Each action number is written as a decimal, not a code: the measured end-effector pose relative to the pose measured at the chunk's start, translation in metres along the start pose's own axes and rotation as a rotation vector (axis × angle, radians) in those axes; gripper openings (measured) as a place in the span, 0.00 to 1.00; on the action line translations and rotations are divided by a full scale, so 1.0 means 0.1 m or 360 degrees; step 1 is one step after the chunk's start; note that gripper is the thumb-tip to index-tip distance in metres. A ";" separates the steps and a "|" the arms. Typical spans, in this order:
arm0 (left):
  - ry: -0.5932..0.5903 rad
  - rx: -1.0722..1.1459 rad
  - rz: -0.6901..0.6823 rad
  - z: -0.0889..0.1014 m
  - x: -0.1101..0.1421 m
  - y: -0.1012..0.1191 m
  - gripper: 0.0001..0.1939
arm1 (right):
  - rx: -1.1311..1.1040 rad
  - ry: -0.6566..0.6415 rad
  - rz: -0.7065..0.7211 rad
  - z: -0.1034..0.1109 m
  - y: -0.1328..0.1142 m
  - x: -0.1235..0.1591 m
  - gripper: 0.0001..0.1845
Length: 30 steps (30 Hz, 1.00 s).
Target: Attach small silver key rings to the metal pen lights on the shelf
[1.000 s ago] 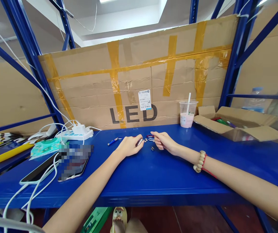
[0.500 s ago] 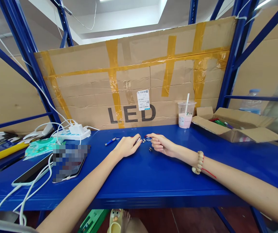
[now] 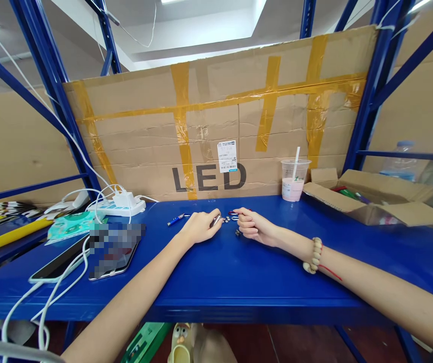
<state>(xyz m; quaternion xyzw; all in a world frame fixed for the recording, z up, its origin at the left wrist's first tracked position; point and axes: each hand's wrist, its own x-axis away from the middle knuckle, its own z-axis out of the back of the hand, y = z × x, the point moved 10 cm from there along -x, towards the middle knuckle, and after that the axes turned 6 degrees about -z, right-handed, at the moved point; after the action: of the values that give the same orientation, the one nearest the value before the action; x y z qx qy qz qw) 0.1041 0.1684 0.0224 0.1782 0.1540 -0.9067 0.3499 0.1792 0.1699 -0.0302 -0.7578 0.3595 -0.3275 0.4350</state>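
Note:
My left hand (image 3: 202, 227) is closed around a small silvery metal piece (image 3: 215, 220), which shows between thumb and forefinger. Facing it, my right hand (image 3: 253, 224) pinches forefinger and thumb together at something too small to make out. Several tiny metal parts (image 3: 227, 220) lie on the blue tabletop (image 3: 235, 275) between the hands. Just below the right fingertips rests a small dark metal part (image 3: 238, 233). Something red and thin lies behind the right hand, mostly hidden. Left of my left hand is a blue pen-like item (image 3: 176, 220).
Two phones, one black-screened (image 3: 61, 262) and one blurred (image 3: 116, 252), lie at left among white cables near a power strip (image 3: 136, 207). A cup with a straw (image 3: 292, 187) and an open cardboard box (image 3: 375, 209) stand at right. Taped cardboard (image 3: 144, 141) backs the table.
The view has shifted slightly, so everything sits a little further right. My left hand has turned slightly, showing more of the metal piece. My right hand keeps its pinch.

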 end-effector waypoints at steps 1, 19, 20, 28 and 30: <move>-0.0002 0.0001 -0.0007 0.00 0.00 0.01 0.12 | 0.0031 0.0005 0.0015 0.00 -0.01 0.00 0.23; -0.0025 -0.0041 -0.0035 -0.03 0.00 0.01 0.11 | 0.0483 0.0164 0.0191 0.00 -0.12 0.08 0.13; -0.0029 -0.0041 -0.0037 -0.03 0.00 0.02 0.12 | 0.0502 0.0160 0.0198 -0.01 -0.13 0.09 0.14; -0.0039 -0.0050 -0.0048 -0.02 0.00 0.04 0.11 | 0.0576 0.0116 0.0254 0.00 -0.14 0.08 0.14; -0.0034 -0.0051 -0.0052 -0.01 0.00 0.04 0.11 | 0.0603 0.0095 0.0251 0.00 -0.12 0.06 0.15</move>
<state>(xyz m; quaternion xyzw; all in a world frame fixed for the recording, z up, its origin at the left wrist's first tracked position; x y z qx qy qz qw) 0.1071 0.1664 0.0214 0.1604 0.1676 -0.9115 0.3396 0.1858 0.1697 -0.0184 -0.6218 0.3623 -0.3766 0.5832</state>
